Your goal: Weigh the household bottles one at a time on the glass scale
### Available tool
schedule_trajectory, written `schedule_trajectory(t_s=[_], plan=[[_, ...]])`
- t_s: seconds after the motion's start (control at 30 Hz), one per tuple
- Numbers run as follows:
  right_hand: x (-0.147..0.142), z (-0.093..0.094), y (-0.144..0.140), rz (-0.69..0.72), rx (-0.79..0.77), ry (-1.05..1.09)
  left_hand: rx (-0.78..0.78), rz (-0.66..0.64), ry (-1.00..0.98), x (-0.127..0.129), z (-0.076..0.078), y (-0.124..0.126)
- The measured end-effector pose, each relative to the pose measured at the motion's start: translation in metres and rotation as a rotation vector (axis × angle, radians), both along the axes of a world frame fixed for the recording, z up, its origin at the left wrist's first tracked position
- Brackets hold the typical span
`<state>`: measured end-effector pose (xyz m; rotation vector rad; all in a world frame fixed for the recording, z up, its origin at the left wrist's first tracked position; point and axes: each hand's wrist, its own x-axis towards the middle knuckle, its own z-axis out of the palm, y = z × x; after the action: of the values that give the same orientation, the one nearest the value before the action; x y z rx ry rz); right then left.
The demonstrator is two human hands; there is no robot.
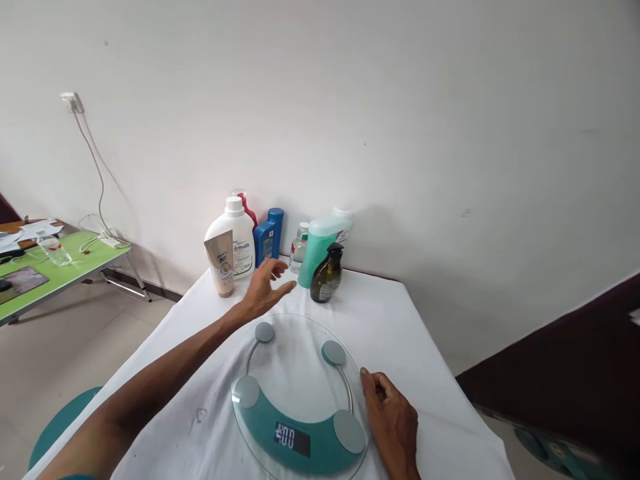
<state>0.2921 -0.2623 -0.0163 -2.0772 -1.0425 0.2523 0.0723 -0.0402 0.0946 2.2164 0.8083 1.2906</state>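
A round glass bathroom scale (299, 437) with a teal panel and silver pads lies on the white cloth; its display is lit and reads zeros. My right hand (393, 420) is closed at the scale's right edge, fingertips on the glass rim. Above the far edge of the scale, my left hand (265, 287) reaches out with thumb and fingers apart, holding nothing. Just beyond its fingertips stand a green bottle (316, 250), tilted and blurred at the top, and a dark pump bottle (327, 277). A clear bottle (299, 247) is partly hidden behind them.
Left of the bottles stand a beige squeeze tube (221, 263), a white jug (243, 233) and a blue bottle (266, 237), with a red item (249, 210) behind. The white-clothed table (395, 320) meets the wall. A green table (75, 267) with papers stands far left.
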Motion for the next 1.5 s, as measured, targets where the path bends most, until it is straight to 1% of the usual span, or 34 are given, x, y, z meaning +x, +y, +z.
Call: schedule_trajectory(t_s=[0.07, 0.1, 0.17, 0.27, 0.37, 0.5, 0.63, 0.73, 0.97, 1.03, 1.1, 1.17, 1.23, 1.3, 1.37, 1.43, 1.5], plan=[[-0.001, 0.001, -0.001, -0.003, 0.009, 0.015, -0.135, -0.078, 0.083, 0.035, -0.007, 0.013], [-0.001, 0.001, -0.001, -0.002, 0.013, 0.024, -0.187, -0.089, 0.122, 0.050, -0.011, 0.020], [-0.001, 0.001, -0.001, 0.003, 0.017, 0.040, -0.259, -0.082, 0.192, 0.076, -0.016, 0.031], [-0.001, 0.000, 0.000, -0.003, 0.017, 0.062, -0.328, -0.046, 0.264, 0.103, -0.020, 0.039], [0.000, -0.002, 0.000, -0.009, 0.022, 0.074, -0.398, 0.035, 0.295, 0.121, -0.022, 0.039], [0.000, -0.003, 0.000, -0.005, 0.037, 0.072, -0.487, 0.163, 0.272, 0.143, -0.029, 0.035], [0.001, -0.002, 0.000, -0.004, 0.043, 0.069, -0.486, 0.239, 0.228, 0.157, -0.037, 0.032], [0.001, -0.002, 0.001, -0.009, 0.047, 0.068, -0.464, 0.267, 0.210, 0.161, -0.040, 0.030], [0.001, -0.002, 0.002, -0.008, 0.095, 0.054, -0.386, 0.256, 0.206, 0.156, -0.038, 0.026], [0.000, -0.001, 0.002, -0.013, 0.095, 0.063, -0.383, 0.251, 0.205, 0.151, -0.034, 0.025], [0.000, 0.000, 0.002, -0.017, 0.097, 0.070, -0.368, 0.230, 0.192, 0.143, -0.025, 0.023], [0.000, 0.001, 0.003, -0.024, 0.096, 0.075, -0.342, 0.175, 0.167, 0.129, -0.009, 0.018], [-0.001, 0.002, 0.004, -0.032, 0.096, 0.079, -0.323, 0.100, 0.150, 0.110, 0.010, 0.008], [-0.001, 0.002, 0.005, -0.031, 0.098, 0.082, -0.305, 0.031, 0.160, 0.087, 0.030, -0.009], [-0.001, 0.001, 0.007, -0.022, 0.103, 0.073, -0.290, -0.023, 0.181, 0.062, 0.044, -0.029], [0.000, 0.000, 0.007, -0.018, 0.100, 0.055, -0.304, -0.069, 0.196, 0.039, 0.048, -0.050], [0.000, 0.000, 0.008, -0.022, 0.090, 0.039, -0.349, -0.107, 0.205, 0.021, 0.044, -0.068]])
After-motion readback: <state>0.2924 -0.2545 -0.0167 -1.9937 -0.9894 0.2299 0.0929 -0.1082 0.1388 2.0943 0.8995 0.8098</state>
